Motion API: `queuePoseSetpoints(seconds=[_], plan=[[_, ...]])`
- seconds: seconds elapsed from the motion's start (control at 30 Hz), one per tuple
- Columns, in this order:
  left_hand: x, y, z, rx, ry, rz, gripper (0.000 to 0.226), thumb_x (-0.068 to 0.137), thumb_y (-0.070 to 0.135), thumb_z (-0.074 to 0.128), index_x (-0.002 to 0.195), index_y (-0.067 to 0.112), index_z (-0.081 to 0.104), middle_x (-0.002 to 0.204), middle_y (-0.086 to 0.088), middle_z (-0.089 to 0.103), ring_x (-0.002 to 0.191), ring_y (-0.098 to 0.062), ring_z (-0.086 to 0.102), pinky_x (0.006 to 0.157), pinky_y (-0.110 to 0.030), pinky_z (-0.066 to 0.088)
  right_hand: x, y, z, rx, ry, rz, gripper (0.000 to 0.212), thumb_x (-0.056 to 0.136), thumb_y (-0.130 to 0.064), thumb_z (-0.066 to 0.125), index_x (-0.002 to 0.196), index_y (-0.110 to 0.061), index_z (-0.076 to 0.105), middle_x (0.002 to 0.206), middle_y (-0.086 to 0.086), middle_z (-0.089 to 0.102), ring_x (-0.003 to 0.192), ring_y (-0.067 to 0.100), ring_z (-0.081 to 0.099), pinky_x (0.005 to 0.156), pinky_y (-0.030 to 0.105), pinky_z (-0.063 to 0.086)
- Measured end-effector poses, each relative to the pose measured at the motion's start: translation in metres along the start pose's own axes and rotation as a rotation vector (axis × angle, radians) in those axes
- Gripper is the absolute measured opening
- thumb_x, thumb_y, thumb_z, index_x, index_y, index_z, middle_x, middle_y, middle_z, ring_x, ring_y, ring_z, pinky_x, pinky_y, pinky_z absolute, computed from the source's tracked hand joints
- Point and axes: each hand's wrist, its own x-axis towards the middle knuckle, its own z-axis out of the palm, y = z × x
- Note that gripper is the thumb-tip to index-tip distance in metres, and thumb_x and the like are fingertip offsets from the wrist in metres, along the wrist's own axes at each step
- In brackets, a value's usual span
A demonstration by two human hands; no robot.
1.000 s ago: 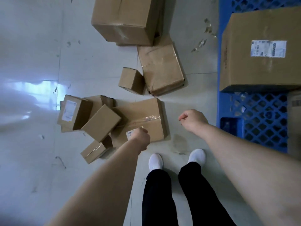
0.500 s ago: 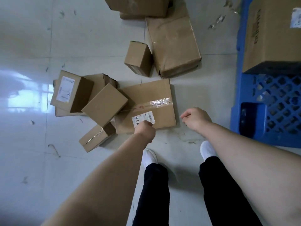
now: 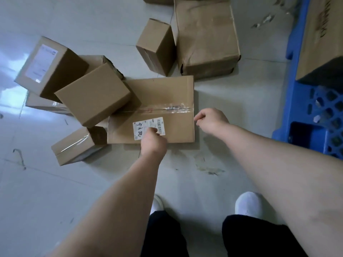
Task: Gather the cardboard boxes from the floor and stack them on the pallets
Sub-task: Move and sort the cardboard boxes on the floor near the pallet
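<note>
Flat box [image 3: 167, 97]: lay just far of both hands; long axis L-R, I judged.
L hand [image 3: 154, 140]: curled, empty, over near edge.
R hand [image 3: 211, 120]: curled, empty, at right edge.

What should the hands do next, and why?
Probably open both hands and grip the labelled box: the left hand is at its near edge, the right hand by its right edge, both curled, holding nothing. A smaller box leans on it.

Glossy pale tiled floor [image 3: 55, 191]; scuffed
</note>
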Motion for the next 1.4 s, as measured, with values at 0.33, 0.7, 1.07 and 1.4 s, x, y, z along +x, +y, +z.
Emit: queuePoseSetpoints(seconds=[0.33,0.7,1.07,1.4], plan=[[0.136,-0.042,0.001,-0.103,0.497,0.194,0.041,0.088,0.003,0.043,0.119,0.022,0.062,0.117,-0.002,0.063,0.108,-0.024,0.057,0.088,-0.035,0.05,0.127,-0.021,0.073,0.025,0.415,-0.282,0.027,0.094,-0.008,0.054,0.111,-0.026,0.066,0.121,-0.001,0.064,0.107,0.023,0.06,0.08,0.028,0.051],[0.152,-0.071,-0.019,0.026,0.526,-0.102,0.036,0.091,0.022,0.049,0.127,0.016,0.051,0.128,-0.011,0.05,0.123,-0.029,0.045,0.098,-0.043,0.044,0.112,-0.026,0.078,-0.114,0.482,-0.268,0.035,0.09,-0.006,0.059,0.12,-0.025,0.061,0.135,0.004,0.05,0.12,0.026,0.048,0.09,0.031,0.043],[0.201,-0.105,-0.035,-0.157,0.295,-0.222,0.051,0.082,0.039,0.051,0.124,0.009,0.049,0.108,-0.017,0.061,0.095,-0.035,0.061,0.085,-0.044,0.054,0.114,-0.002,0.088,0.3,0.181,0.148,0.074,0.087,-0.039,0.068,0.142,-0.009,0.027,0.14,0.015,0.047,0.123,0.036,0.051,0.095,0.042,0.045],[0.17,-0.045,0.009,-0.132,0.144,-0.069,0.076,0.09,0.055,0.053,0.147,0.01,0.033,0.139,-0.014,0.048,0.121,-0.033,0.051,0.098,-0.038,0.041,0.108,0.054,0.038,0.368,0.289,0.255,0.072,0.084,-0.039,0.071,0.139,-0.013,0.032,0.136,0.015,0.049,0.12,0.037,0.05,0.088,0.042,0.043]])
